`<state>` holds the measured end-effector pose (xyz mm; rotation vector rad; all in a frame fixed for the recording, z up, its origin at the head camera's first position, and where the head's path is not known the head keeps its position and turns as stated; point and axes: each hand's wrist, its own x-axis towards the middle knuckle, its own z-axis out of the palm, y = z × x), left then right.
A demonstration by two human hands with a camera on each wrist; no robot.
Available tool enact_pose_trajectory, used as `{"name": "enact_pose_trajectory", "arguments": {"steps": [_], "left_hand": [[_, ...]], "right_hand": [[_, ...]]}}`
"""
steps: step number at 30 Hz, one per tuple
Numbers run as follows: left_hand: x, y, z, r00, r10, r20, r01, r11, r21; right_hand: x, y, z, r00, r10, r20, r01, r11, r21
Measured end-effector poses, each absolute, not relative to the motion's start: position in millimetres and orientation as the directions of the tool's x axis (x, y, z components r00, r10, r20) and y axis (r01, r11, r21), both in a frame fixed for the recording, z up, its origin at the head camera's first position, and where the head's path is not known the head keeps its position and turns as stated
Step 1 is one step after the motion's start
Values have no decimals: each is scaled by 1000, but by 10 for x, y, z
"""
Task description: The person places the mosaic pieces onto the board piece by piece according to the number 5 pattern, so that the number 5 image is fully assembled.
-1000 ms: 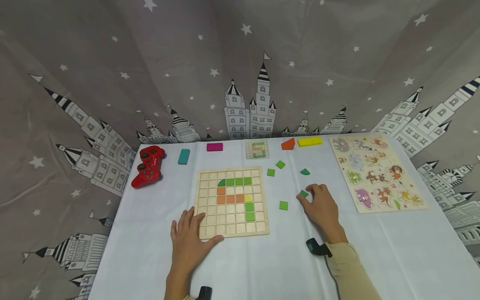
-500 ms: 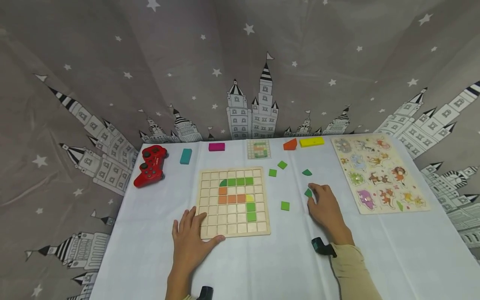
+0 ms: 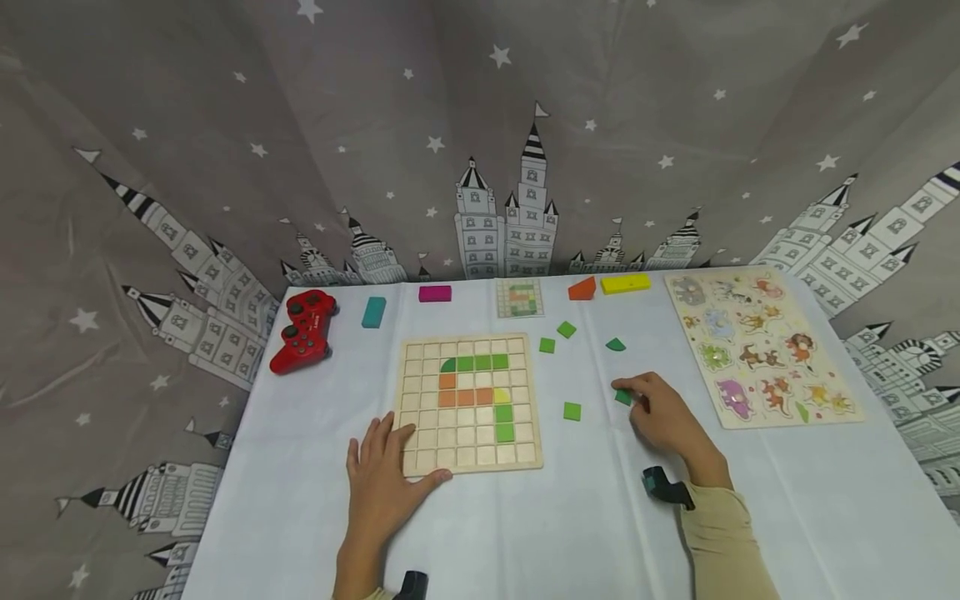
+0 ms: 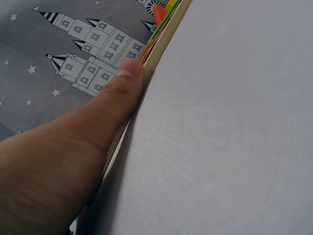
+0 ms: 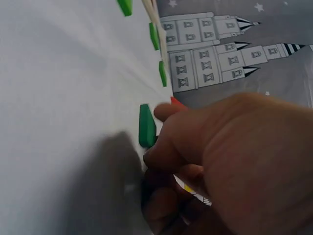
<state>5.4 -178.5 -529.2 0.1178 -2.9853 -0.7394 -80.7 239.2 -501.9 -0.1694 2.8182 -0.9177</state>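
Note:
My left hand [image 3: 382, 479] rests at the near left corner of a wooden grid board [image 3: 420, 457], fingers spread. Its thumb [image 4: 128, 73] lies along the near edge. Set in the board are green, orange and yellow tiles, with a dark green rounded one at one corner of the pattern. Right of the board, my right hand [image 3: 667, 421] pinches a dark green rounded tile [image 3: 622, 397] between thumb and index finger at the cloth. In the right wrist view that tile [image 5: 146, 126] stands out by the fingertips. A second dark green tile [image 3: 616, 344] lies just beyond the hand.
Light green square tiles [image 3: 572, 412] lie between board and right hand. A pattern card [image 3: 520, 298] is at the back, with purple [image 3: 435, 293], teal [image 3: 373, 312], orange [image 3: 582, 288] and yellow [image 3: 626, 283] blocks. A red game controller [image 3: 304, 332] sits left, an animal puzzle [image 3: 761, 346] right.
My right hand has drawn back slightly to the right with the dark green tile, which has turned between its fingers. My left hand has stayed on the board.

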Motion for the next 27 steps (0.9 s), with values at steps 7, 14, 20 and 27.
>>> {"name": "enact_pose_trajectory", "arguments": {"steps": [7,14,20,27], "left_hand": [[76,-1784,-5303,-993,-91,74,-46,883,467],[60,-1790,-5310,-995,-89,40,-61,884,464],[62,-1781,-5303,-996,-87,35,-61,884,464],[66,-1775,-5300,-994,-89,60,-52,886,460]], "right_hand": [[-815,2424,-5022,-974,-184,-134,-73,810,-582],[-839,2385,-5113,-986,-135,-95,-57,819,-571],[-742,2132,-5128,-987,-157,-37,-104,796,-597],[-482,1499,-5097,-914,-402,45,-340,703,-624]]}}
